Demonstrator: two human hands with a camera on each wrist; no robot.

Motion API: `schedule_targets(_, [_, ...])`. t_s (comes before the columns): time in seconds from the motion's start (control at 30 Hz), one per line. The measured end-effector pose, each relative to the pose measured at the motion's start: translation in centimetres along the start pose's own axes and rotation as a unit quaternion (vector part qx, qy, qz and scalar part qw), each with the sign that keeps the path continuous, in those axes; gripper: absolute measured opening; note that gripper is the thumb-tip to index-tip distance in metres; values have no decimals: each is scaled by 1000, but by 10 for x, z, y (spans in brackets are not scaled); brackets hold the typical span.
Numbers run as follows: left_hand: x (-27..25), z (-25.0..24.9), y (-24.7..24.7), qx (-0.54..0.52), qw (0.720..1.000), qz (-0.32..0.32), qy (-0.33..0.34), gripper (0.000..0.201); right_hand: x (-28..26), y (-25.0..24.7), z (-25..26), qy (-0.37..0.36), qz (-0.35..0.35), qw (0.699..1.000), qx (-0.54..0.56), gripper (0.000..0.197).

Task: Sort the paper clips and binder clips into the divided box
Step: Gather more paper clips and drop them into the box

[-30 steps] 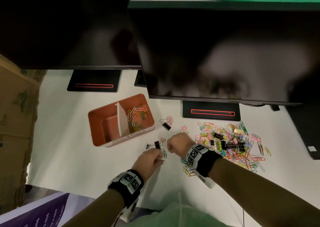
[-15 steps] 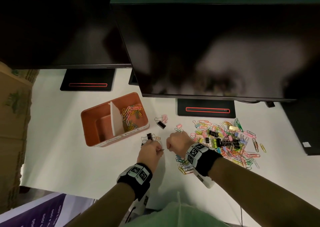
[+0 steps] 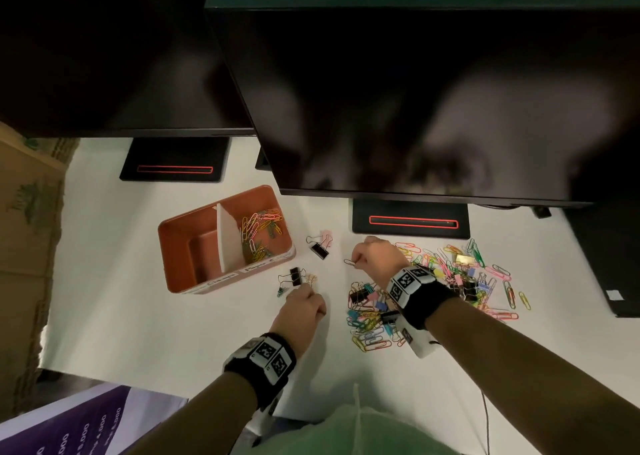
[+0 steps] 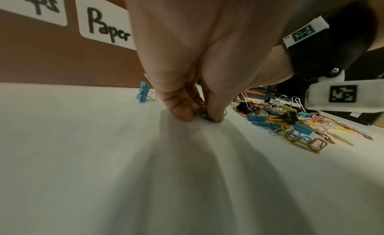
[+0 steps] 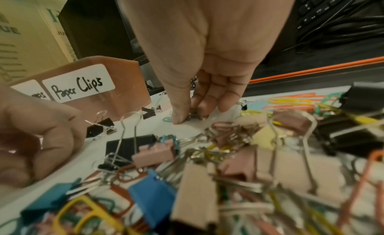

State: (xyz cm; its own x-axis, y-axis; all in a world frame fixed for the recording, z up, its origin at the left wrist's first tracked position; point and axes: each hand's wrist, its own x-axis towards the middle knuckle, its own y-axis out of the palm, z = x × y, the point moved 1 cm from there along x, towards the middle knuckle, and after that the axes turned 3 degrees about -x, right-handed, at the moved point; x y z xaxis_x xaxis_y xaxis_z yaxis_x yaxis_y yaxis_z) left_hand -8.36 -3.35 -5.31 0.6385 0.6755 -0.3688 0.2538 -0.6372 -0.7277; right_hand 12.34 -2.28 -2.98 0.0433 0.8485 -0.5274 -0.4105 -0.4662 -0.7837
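- While both your hands are down on the bench, the divided box (image 3: 194,246) sits up-left of them; its right-hand compartment, labelled "Paper Clips", already holds a bunch of paper clips (image 3: 259,229), and the left compartment looks bare.
- Your left hand (image 3: 301,310) is pinched at the fingertips (image 4: 182,110) on a small teal paper clip (image 4: 204,115) lying flat on the bench. It's gripped against the surface, not lifted yet as far as I can tell.
- Your right hand (image 3: 375,258) is curled on a small dark binder clip (image 5: 195,114), thumb and fingers around it at bench level. A wire loop (image 3: 350,262) pokes out on the left side of that fist.
- Key relation: the left hand is the nearer one to the box. The box lies up and left of it, with a black binder clip (image 3: 295,276) and a small blue one (image 3: 282,291) just beside the fingers, between hand and box.
- The "Paper Clips" cell is the box's near-right section, so the left hand's clip probably goes up and slightly left over the front wall.
- The right hand's binder clip has to cross further, past the white divider (image 3: 227,239), to the left cell.
- The main pile (image 3: 450,281) of mixed clips is under and right of your right wrist; another black binder clip (image 3: 319,249) lies loose between box and right hand.
- Risk, my guess: flat wire clip may slip when you pinch it off the bench.
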Motion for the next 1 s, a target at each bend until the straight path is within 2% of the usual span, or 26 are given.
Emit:
schedule_targets(0.2, [11,-16,-10,-46,996,42,57,9,-5,2,-1,-26,1,999,-35,19])
schedule_targets(0.33, [21,-37,-8,-54,993,69,82,30,-11,-2,0,-39,1,998,-46,21])
schedule_targets(0.47, [34,-49,-5,-63,997,17,45,36,-16,-5,-7,-52,-12,998,-24,19])
schedule_targets(0.63, [46,-55,-1,-70,997,-25,12,11,-26,-18,-20,-51,1,998,23,22])
schedule_targets(0.73, [53,-57,-9,-103,993,-61,4,8,-34,-19,-29,-50,-29,997,45,21])
schedule_targets(0.83, [57,-50,-23,-144,984,-99,-21,8,-42,-17,-37,-71,-33,995,55,29])
schedule_targets(0.9, [56,-42,-32,-179,977,-108,-42,16,-47,-16,-39,-90,-19,994,64,31])
schedule_targets(1.0, [43,-41,-37,-203,971,-107,-67,34,-55,-8,-31,-124,37,988,84,32])
